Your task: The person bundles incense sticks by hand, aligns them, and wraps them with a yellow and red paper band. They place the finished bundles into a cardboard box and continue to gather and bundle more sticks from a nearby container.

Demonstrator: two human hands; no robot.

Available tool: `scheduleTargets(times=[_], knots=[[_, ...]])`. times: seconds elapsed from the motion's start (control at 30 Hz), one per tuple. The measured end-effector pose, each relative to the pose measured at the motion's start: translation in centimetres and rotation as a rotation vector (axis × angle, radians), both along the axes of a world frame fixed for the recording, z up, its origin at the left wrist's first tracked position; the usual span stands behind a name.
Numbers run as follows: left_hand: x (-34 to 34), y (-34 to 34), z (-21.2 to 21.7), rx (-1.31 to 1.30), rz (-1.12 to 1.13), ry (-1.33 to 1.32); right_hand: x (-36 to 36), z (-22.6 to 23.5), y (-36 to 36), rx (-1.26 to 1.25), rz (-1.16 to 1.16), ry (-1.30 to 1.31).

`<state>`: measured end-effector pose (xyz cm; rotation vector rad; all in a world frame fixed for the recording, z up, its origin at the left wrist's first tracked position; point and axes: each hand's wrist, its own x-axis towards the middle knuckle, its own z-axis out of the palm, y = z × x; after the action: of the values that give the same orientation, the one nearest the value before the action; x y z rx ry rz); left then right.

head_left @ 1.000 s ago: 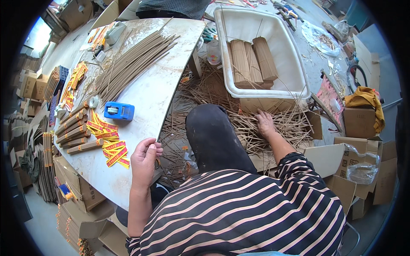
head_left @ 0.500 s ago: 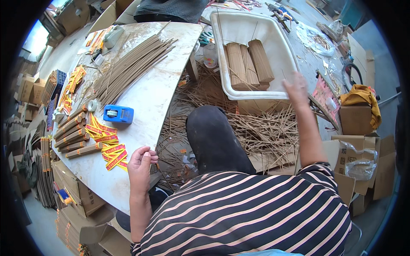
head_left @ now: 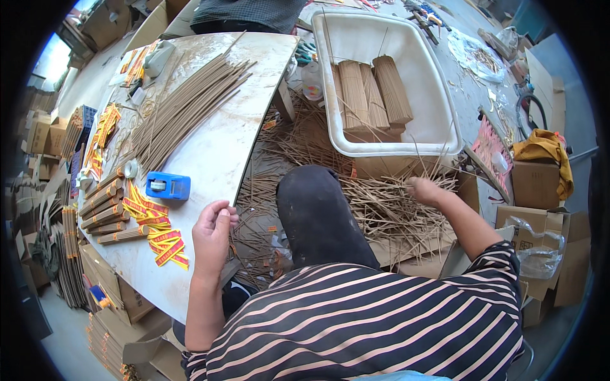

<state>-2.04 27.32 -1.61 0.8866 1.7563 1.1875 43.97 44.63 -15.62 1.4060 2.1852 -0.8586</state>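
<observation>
My right hand (head_left: pixel 427 190) is over the heap of loose thin brown sticks (head_left: pixel 387 209). Its fingers are closed among the stick ends, and what they hold cannot be made out. At the table's near edge my left hand (head_left: pixel 215 227) is raised with curled fingers and the thumb against them; anything inside is hidden. Ahead of my right hand, a white plastic tub (head_left: pixel 435 150) holds several tied bundles of thin sticks (head_left: pixel 393 92). Left of my left hand lie red and yellow paper labels (head_left: pixel 166 241) and a blue tape dispenser (head_left: pixel 168 185).
On the white table (head_left: pixel 216 143) are a spread of long brown sticks (head_left: pixel 184 111) and several labelled stick bundles (head_left: pixel 101 213). Cardboard boxes (head_left: pixel 540 222) and a yellow cloth (head_left: pixel 543 152) stand to the right. More broken sticks litter the floor below the table.
My right hand has moved from the tub's near right corner down and back to the stick heap. The left hand stays nearly in place. The view has shifted slightly.
</observation>
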Motion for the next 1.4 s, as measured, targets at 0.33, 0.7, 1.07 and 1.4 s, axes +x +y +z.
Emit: scheduleTargets(times=[0.33, 0.7, 1.07, 1.4], knots=[[0.6, 10.4, -2.1, 0.173, -0.231, 1.063, -8.3, 11.9, 10.7, -0.033, -0.249, 0.15], [0.0, 15.1, -7.0, 0.094, -0.447, 1.282, 1.1, -6.0, 28.8, 0.153, -0.796, 0.288], [0.5, 15.4, -6.3, 0.028, -0.426, 1.299, 2.1, -14.6, 33.1, 0.218, -0.803, 0.101], [0.8, 16.1, -6.3, 0.005, -0.43, 1.282, 4.2, -21.4, 33.8, 0.318, -0.944, 0.117]])
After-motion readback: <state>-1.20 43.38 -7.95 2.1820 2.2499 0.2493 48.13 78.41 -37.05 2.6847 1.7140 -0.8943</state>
